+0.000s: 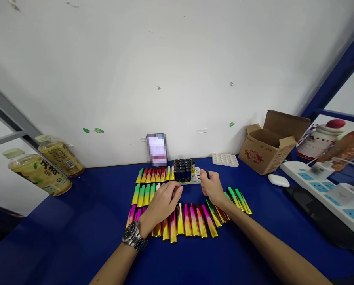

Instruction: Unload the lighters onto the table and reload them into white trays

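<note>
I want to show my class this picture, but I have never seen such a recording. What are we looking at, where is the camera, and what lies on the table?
There is no machine here: a person works with bare hands. The single picture comes from a camera worn on their head, looking forward and down. The left hand, with a wristwatch, rests on rows of shiny rainbow-coloured sleeves on the blue table; whether it grips one is unclear. The right hand pinches a small dark piece beside a white tray holding dark upright items. Around them stand two tea bottles, a cardboard box and a power strip.
</note>
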`<state>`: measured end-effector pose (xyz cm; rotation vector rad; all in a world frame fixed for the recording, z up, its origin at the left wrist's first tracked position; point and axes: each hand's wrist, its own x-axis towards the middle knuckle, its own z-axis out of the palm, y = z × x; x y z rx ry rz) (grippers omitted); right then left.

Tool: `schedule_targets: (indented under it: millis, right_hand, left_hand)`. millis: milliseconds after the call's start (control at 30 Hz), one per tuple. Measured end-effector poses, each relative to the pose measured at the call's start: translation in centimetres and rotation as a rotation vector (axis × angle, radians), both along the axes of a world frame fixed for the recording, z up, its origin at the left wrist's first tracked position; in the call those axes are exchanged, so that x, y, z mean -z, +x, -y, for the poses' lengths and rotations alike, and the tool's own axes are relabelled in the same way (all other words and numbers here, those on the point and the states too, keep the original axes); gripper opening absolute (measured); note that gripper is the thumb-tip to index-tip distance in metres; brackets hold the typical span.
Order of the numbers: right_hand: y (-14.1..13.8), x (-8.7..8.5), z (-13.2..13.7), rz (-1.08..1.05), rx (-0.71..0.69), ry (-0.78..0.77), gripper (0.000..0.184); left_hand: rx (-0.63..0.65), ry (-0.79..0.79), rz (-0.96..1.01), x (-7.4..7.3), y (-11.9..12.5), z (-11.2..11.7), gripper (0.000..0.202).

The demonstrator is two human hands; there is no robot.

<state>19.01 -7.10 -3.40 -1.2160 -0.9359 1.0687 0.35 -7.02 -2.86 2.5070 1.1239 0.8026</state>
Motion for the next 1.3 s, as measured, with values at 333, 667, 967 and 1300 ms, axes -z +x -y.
schedule_targets:
  millis: [333, 667, 967, 1300]
  right_hand:
    - [0.2, 0.3, 0.1, 0.038, -0.015, 0.06, 0.046]
    - [0.1, 0.4, 0.0, 0.025, -0.01, 0.044, 0.043]
    - [0.3, 0.5, 0.0, 0.03, -0.021, 0.056, 0.049]
    - [2.1, 0.7, -1.2, 0.127, -0.023, 0.265, 0.044]
  left_hand:
    - [-0.007, -0.002, -0.002, -0.2, 0.0, 0.0, 0.031]
    - [0.001, -0.001, 0.004, 0.1, 0.0, -0.1, 0.03]
    - [-0.001, -0.011, 0.004, -0.1, -0.1, -0.1, 0.03]
    - [0.001, -0.009, 0.021, -0.1, -0.2, -0.2, 0.029]
